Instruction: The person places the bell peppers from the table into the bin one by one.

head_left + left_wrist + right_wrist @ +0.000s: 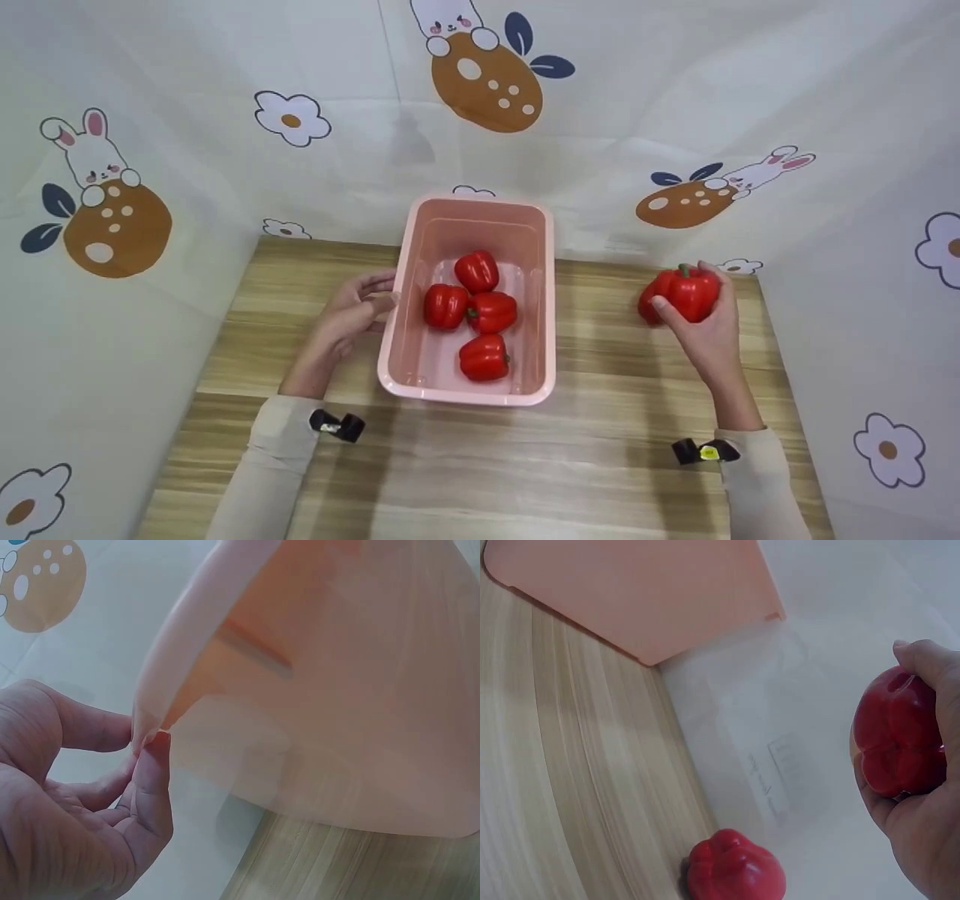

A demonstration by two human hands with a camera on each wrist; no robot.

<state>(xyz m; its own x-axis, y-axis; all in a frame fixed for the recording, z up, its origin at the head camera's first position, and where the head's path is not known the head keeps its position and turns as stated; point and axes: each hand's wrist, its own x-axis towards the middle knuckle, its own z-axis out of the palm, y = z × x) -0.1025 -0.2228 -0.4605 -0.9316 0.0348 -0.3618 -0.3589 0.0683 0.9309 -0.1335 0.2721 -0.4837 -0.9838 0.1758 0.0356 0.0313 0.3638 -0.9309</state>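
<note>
A pink plastic tub (469, 397) stands on the table with several red bell peppers (484, 358) on its floor. My left hand (346, 319) is at the tub's left side; the left wrist view shows thumb and finger pinching its rim (176, 637). Off to the right of the tub, my right hand (709, 345) grips a red bell pepper (694, 295) with a green stem, thumb on one side and fingers round the other. In the right wrist view this pepper is raised, apart from a second red pepper (736, 868) on the table, which it partly hides in the head view.
The wood-grain table (600, 450) is bounded by pale fabric walls (337, 180) printed with rabbits and flowers at the back and both sides. The tub's far end is close to the back wall. A stretch of tabletop lies between the tub and the right hand.
</note>
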